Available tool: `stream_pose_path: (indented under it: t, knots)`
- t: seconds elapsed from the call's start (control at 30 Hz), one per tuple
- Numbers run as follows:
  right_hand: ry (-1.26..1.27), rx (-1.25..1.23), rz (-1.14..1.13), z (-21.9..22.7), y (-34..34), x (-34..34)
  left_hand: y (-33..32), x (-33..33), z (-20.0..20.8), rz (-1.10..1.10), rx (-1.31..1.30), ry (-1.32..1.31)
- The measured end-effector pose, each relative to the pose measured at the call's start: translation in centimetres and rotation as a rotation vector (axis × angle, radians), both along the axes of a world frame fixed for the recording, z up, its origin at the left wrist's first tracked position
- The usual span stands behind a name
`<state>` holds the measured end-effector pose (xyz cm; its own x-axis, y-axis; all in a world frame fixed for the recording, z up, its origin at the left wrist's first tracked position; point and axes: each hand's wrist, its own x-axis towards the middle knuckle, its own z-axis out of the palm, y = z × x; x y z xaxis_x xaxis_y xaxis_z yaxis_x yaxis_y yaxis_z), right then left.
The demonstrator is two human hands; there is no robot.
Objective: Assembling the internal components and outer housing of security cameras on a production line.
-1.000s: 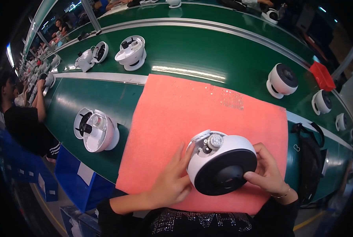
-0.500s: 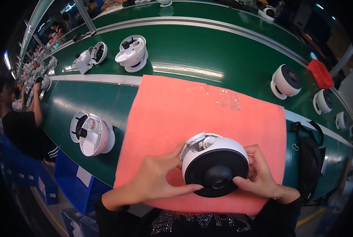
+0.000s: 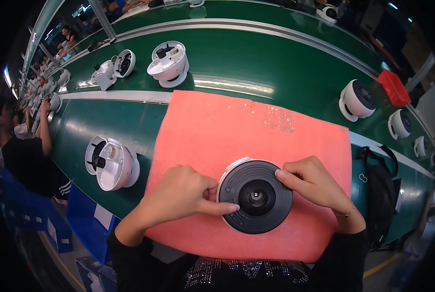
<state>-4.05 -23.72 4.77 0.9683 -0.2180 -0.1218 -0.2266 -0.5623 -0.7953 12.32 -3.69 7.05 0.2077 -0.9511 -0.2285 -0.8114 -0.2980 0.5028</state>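
A round white camera (image 3: pixel 268 216) is tilted up above the pink foam mat (image 3: pixel 203 131), its black ringed face and central lens toward me. My left hand (image 3: pixel 181 194) grips its left edge, thumb lying on the black face and fingers curled behind the rim. On the upper right edge, my right hand (image 3: pixel 314 180) pinches the rim with the thumb on the face; its other fingers are partly hidden. The camera's white back barely shows. Small screws (image 3: pixel 278 119) lie in rows on the mat beyond it.
To the left stands an opened white housing (image 3: pixel 112 163). Another opened unit (image 3: pixel 168 65) and a split shell (image 3: pixel 112 70) are on the green conveyor (image 3: pixel 237 58). Finished-looking cameras (image 3: pixel 357 100), a red bin (image 3: pixel 393 88) and a black bag (image 3: pixel 380 194) are right. A person (image 3: pixel 25 151) sits far left.
The camera has been turned so that its face points up at me, hiding the open white top. My right hand has moved up to its upper right rim.
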Motion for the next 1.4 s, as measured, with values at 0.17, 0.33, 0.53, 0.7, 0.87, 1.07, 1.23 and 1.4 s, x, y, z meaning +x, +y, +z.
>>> stream_pose_path:
  t: [0.17,0.33,0.53,0.7,0.87,1.07,1.23,1.4]
  knots:
    - [-0.164,-0.225,-0.017,-0.8,0.6,0.8,0.0,1.0,-0.2,0.000,-0.010,0.032]
    - [-0.228,-0.363,-0.004,-1.1,1.0,1.5,0.3,1.8,0.1,0.023,0.002,0.050]
    - [-0.120,-0.515,0.068,0.0,1.7,1.3,0.7,1.6,0.1,0.034,0.001,0.060]
    - [-0.525,-0.601,0.180,2.5,3.8,1.8,1.2,1.9,0.5,0.050,-0.011,0.041]
    - [-0.425,-0.345,0.524,2.4,4.4,2.9,1.7,2.6,0.5,0.033,-0.009,0.013]
    - [-0.463,-0.233,0.460,2.8,6.0,3.9,2.2,3.4,1.0,0.011,0.012,-0.077]
    - [-0.153,0.065,-0.008,-1.1,4.9,4.1,2.5,4.0,-2.1,0.108,0.152,0.269]
    - [-0.170,0.488,-0.018,0.4,6.6,4.5,4.7,1.9,-3.4,0.302,-0.212,1.060]
